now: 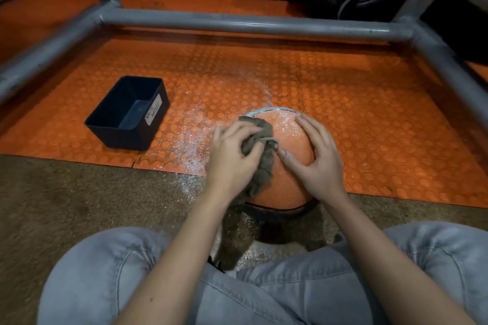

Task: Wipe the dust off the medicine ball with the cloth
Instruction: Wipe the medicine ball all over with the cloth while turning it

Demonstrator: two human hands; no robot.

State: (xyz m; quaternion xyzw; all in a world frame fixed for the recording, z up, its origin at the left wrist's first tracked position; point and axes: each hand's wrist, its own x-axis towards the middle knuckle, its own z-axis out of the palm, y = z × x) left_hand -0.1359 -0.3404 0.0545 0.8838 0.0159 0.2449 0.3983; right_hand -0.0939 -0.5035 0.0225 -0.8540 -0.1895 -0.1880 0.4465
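Medicine ball (289, 140) sits between the two hands, directly in front of the seated person's knees, on a dark ring base (280, 211) at the edge of the orange studded mat (369, 113). My read on handling: heavy, dense, with a grippy pebbled skin, not fragile. It probably won't roll far in that ring, but it will likely rotate under a sideways wipe, so it needs bracing from the side opposite the cloth, palm flat and high on the curve. Cloth (260, 166) looks soft and limp and is bunched up, so it's best held as a wad. Left hand (232, 155) has its fingers curled around that wad and presses it onto the ball's left flank; a loose tail of cloth hangs down toward the wrist. Right hand (317, 158) is spread wide, palm down on the ball's right side, fingers draped over the top, thumb pointing toward the cloth; it grips nothing, just steadies. White dust (286, 124) shows on the far crown, just past the right fingertips, so that patch isn't wiped yet. More powder is scattered on the mat left of the left hand, and further left is a black bin (129, 113).
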